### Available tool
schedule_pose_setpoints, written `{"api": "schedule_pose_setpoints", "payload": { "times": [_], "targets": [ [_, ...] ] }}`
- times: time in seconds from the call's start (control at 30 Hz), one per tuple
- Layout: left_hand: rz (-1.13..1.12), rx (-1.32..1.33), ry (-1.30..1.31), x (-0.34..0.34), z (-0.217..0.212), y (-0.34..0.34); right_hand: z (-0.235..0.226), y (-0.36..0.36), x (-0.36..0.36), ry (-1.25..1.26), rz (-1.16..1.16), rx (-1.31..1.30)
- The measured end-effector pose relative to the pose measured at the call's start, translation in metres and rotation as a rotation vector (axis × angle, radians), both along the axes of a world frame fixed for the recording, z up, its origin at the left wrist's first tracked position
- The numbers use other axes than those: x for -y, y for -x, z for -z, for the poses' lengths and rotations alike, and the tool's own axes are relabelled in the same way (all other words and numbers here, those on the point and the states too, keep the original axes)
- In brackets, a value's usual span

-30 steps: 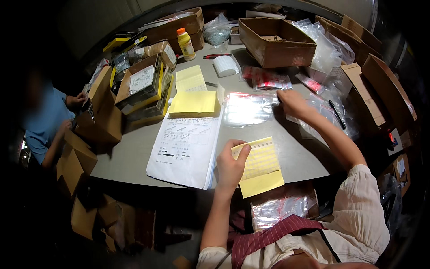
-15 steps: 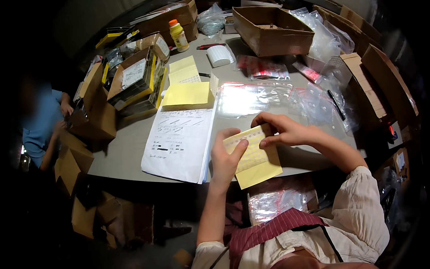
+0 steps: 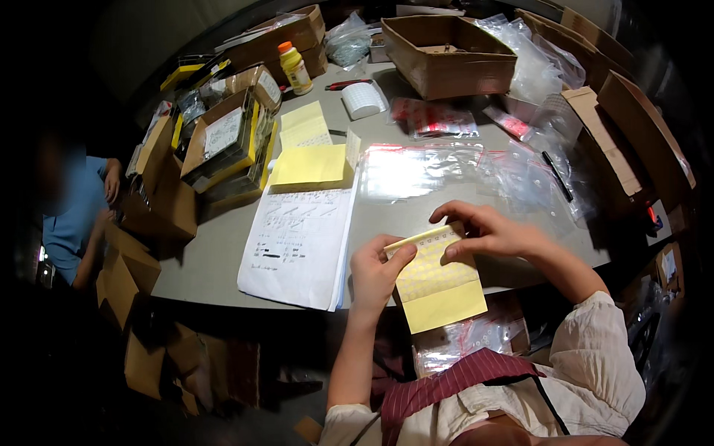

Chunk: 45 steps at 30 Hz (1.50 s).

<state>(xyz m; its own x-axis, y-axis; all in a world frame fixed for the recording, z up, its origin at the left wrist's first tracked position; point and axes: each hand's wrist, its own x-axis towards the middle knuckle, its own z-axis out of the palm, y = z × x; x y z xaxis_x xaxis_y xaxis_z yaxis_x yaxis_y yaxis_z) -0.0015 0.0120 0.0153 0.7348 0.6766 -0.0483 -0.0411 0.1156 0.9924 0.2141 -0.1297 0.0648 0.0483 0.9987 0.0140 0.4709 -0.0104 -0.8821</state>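
Between my two hands is a yellow sticker sheet (image 3: 439, 286) with rows of small printed labels, its top edge bent over. My left hand (image 3: 378, 271) pinches its left side, thumb on the front. At its upper right, my right hand (image 3: 483, 232) grips the edge between thumb and fingers. To the left lies a pad of white paper (image 3: 294, 256) with handwriting. A folded yellow sheet (image 3: 309, 165) rests on the top of that pad, and another yellow sheet (image 3: 303, 125) lies just behind it.
Clear zip bags (image 3: 420, 169) lie beyond my hands, with a black marker (image 3: 557, 176) to their right. Farther back are a label roll (image 3: 364, 100), a yellow bottle (image 3: 295, 68) and an open cardboard box (image 3: 450, 63). A person in a blue shirt (image 3: 74, 215) is at the left.
The yellow sheet has moved slightly right and toward me, and it hangs straighter. Both hands have shifted with it, still holding it.
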Motion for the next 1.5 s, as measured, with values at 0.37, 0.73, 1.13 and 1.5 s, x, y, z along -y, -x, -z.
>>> {"api": "schedule_pose_setpoints", "payload": {
  "times": [0.37,0.73,1.13,1.5],
  "targets": [
    [0.038,0.146,0.111,0.004,0.000,-0.005,0.031,-0.007,0.000,-0.067,0.267,-0.538],
    [-0.025,0.102,0.013,0.006,-0.005,-0.002,0.030,-0.006,0.007,-0.136,0.090,-0.245],
    [0.050,0.124,0.020,0.007,-0.008,-0.006,0.041,-0.001,0.010,-0.089,0.200,-0.440],
    [-0.120,-0.011,-0.438,0.013,0.008,-0.009,0.025,-0.002,-0.007,-0.288,0.046,0.318]
  ]
}}
